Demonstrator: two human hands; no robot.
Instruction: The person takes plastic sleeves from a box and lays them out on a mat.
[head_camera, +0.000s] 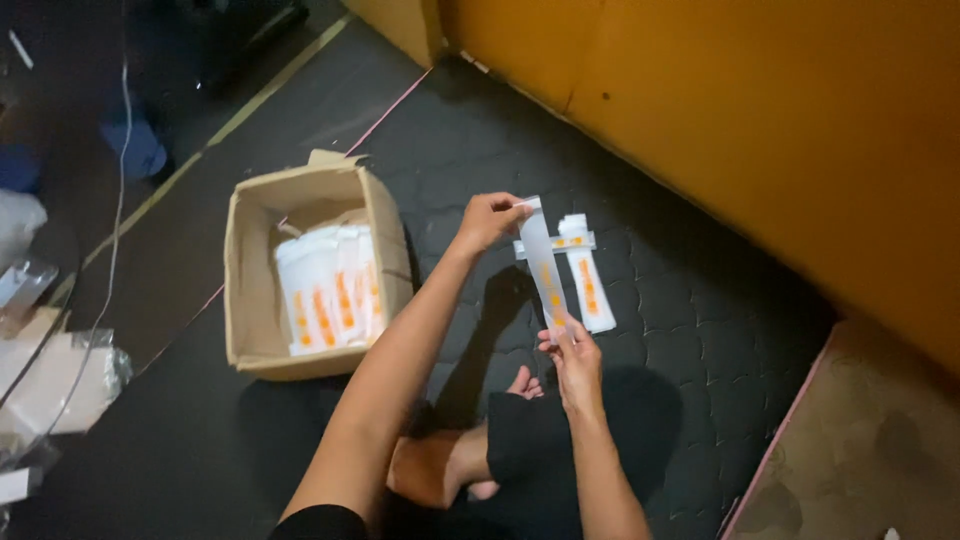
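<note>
the right hand (572, 362), wrist bent up, pinches the lower end of a long clear plastic sleeve (543, 268) with orange print. the left hand (487, 220), arm stretched forward, pinches its top, so the sleeve hangs taut between them. beyond lie two similar packets (585, 272) on dark textured matting (700, 340). left, an open cardboard box (250, 300) holds more.

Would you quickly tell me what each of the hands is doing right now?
Left hand: closed on the top end of the clear strip.
Right hand: pinching its bottom end.
</note>
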